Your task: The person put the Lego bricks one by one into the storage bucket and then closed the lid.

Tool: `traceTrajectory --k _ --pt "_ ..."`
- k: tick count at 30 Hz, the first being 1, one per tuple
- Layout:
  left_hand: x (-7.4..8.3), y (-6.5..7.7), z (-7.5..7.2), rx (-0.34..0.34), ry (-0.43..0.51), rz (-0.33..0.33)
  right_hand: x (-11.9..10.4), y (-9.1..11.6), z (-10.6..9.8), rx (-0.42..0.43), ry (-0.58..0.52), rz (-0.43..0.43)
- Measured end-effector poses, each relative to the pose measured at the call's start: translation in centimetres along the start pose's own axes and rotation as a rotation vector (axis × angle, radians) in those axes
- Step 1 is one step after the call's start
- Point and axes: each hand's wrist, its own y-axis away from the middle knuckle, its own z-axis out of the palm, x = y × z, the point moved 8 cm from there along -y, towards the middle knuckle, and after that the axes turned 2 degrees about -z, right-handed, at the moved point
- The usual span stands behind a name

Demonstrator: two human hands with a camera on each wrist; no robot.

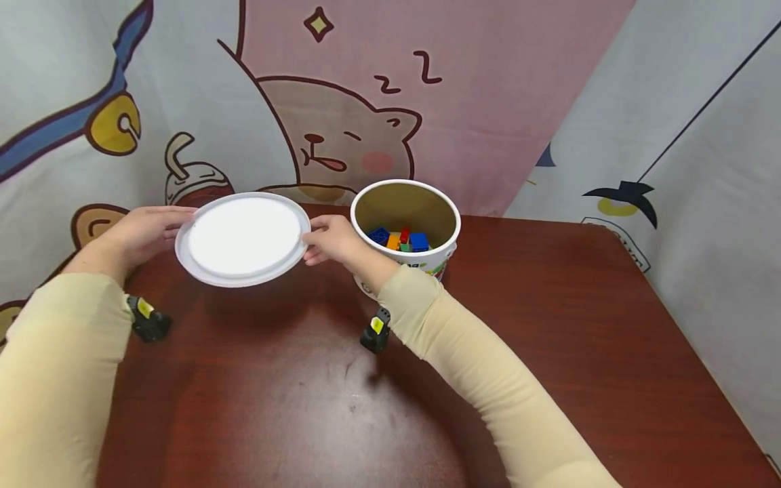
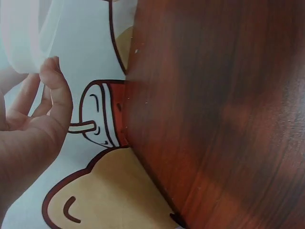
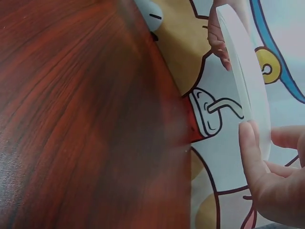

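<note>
A round white lid [image 1: 244,236] is held up over the left part of the table, its shadow on the wood below. My left hand [image 1: 142,236] grips its left edge, fingers and thumb at the rim in the left wrist view. At the opposite edge my right hand [image 1: 335,240] pinches the rim between thumb and fingers, plain in the right wrist view, where the lid [image 3: 252,81] appears nearly edge-on. Just right of that hand stands a white bucket [image 1: 450,247] without a cover. Colourful building blocks [image 1: 418,242] lie inside it, and my right forearm hides part of its front.
The reddish-brown wooden table [image 1: 549,325] reaches back to a cloth backdrop [image 1: 488,81] printed with cartoon animals. Its right edge slants toward a pale curtain. A small black device with a yellow label [image 1: 375,330] sits at the right wrist, another [image 1: 148,318] at the left.
</note>
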Motion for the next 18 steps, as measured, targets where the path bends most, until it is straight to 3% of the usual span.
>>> traceTrajectory --k 6,10,14,18 --pt "1.8 0.5 -0.8 -0.027 0.105 0.059 -1.3 0.3 -0.5 -0.006 -0.014 0.001" --pt "3.5 0.7 -0.9 -0.044 0.109 0.112 -2.4 0.7 -1.5 0.002 -0.043 -0.013" --pt "4.9 1.0 -0.4 -0.038 0.112 0.153 -3.8 1.3 -2.8 0.02 -0.08 -0.042" --pt "6.2 1.2 0.5 -0.041 0.226 0.17 -4.7 1.8 -4.2 0.026 -0.097 -0.064"
